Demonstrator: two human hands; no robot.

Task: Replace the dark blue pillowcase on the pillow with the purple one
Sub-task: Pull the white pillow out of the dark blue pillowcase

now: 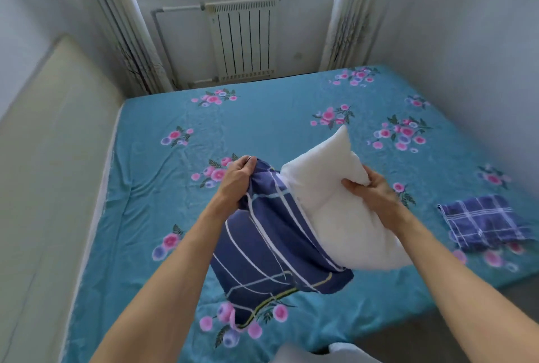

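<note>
A white pillow [335,211] sticks out to the upper right of the dark blue pillowcase [262,246] with white lines, held above the bed. My left hand [237,177] grips the bunched edge of the dark blue pillowcase at its top left. My right hand [369,190] grips the bare pillow near its upper right side. The lower part of the pillow is still hidden inside the case. A folded purple checked pillowcase [481,221] lies flat on the bed at the right.
The bed has a teal floral sheet [262,123]. A beige headboard [49,173] runs along the left. A white radiator [243,41] stands under the window beyond the bed. A wall closes the right side. Something white [320,354] shows at the bottom edge.
</note>
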